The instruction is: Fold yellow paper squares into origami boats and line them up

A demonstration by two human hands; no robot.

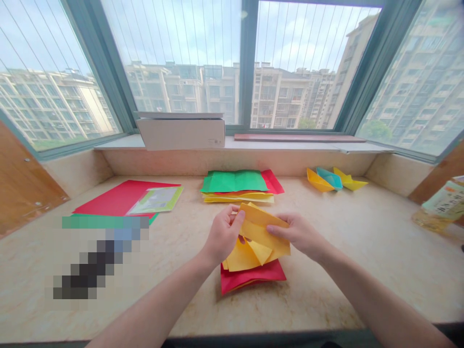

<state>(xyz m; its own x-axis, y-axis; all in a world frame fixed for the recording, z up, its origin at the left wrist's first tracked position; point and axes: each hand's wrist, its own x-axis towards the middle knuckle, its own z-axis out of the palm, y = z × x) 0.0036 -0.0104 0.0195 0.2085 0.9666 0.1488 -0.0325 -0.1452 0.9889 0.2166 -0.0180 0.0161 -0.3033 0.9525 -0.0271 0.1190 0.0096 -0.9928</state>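
Observation:
A partly folded yellow paper point(261, 236) is held above the marble counter point(362, 251) by both hands. My left hand point(222, 237) pinches its left edge with thumb and fingers closed. From the right, my right hand point(299, 233) grips its right side, thumb on top. Under the yellow paper lies a folded red sheet point(253, 278) on the counter. Behind it sits a stack of coloured sheets point(237, 186) with green on top and red and yellow beneath.
Three folded paper boats point(335, 180), yellow and teal, stand at the back right. Red and green sheets point(123, 199) lie at the left, beside a blurred patch. A white box point(181, 131) rests on the window sill. A bottle point(444, 203) lies at the right edge.

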